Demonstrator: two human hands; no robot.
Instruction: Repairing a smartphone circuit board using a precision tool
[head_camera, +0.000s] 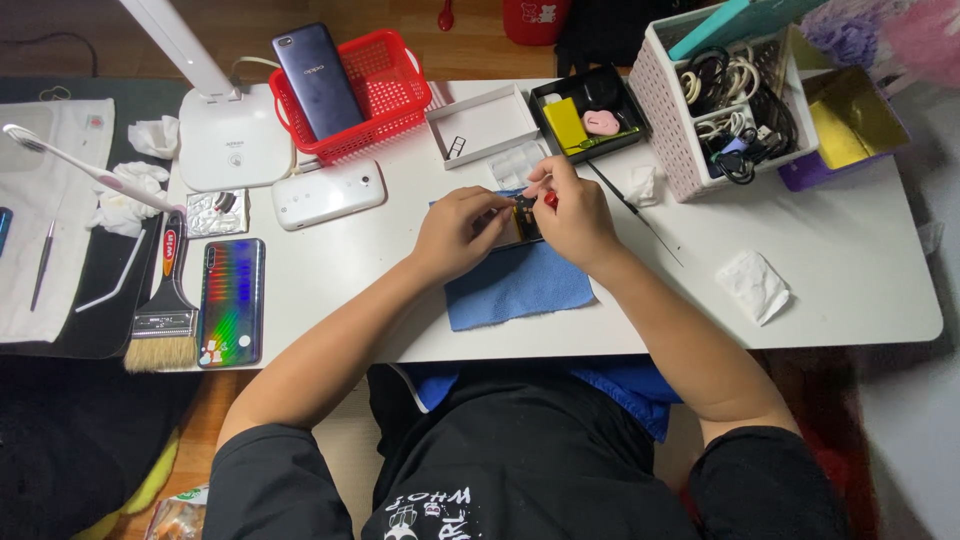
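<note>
- Left hand (455, 232) is curling closed around the left side of a small dark device (520, 222), most likely an opened phone, pinning it down on a blue cloth (515, 285).
- Right hand (572, 215) is pinching shut on a thin tool with a red tip (550, 199), the tip sitting right over the device's upper end; the point of contact is too small to make out.
- The device is lying near the middle of the white table (850, 260), on the upper part of the blue cloth, between the two hands and mostly hidden by them.
- Just behind the hands, an open white box lid (485, 125) and a black tray (588, 112) holding a yellow piece and a pink piece are sitting side by side.
- A white perforated basket (690, 120) full of coiled cables is standing to the right of the tray, well apart from the hands.
- A long thin black probe (635, 212) is lying on the table just right of the right wrist, and a crumpled white tissue (755, 285) is lying farther right.
- To the left, a white phone (328, 194) is lying face down, with a red basket (365, 95) holding a dark blue phone (318, 80) behind it.
- At the left edge, a phone with an iridescent back (232, 300) and a paintbrush (165, 310) are lying side by side; a white lamp base (232, 140) is standing above them.
</note>
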